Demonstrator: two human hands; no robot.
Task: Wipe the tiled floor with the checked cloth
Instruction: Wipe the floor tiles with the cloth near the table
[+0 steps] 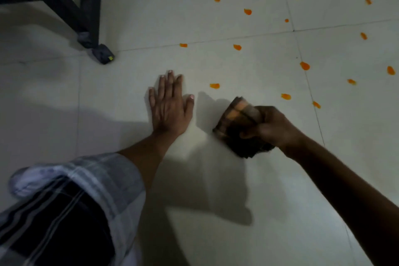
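Observation:
The pale tiled floor (226, 190) fills the view, with thin grout lines. My right hand (274, 126) is closed around a bunched checked cloth (236, 121), brown and orange, which sits low against the floor at centre right and looks blurred. My left hand (170, 103) lies flat on the tile just left of the cloth, palm down, fingers spread, holding nothing. Several orange spots (214, 85) are scattered over the tiles beyond and to the right of the cloth; the nearest is just past it.
A dark metal furniture frame (64, 0) stands at the upper left, its capped foot (103, 54) on the floor beyond my left hand. My knee in checked fabric (71, 201) fills the lower left. More orange spots (304, 65) lie to the far right.

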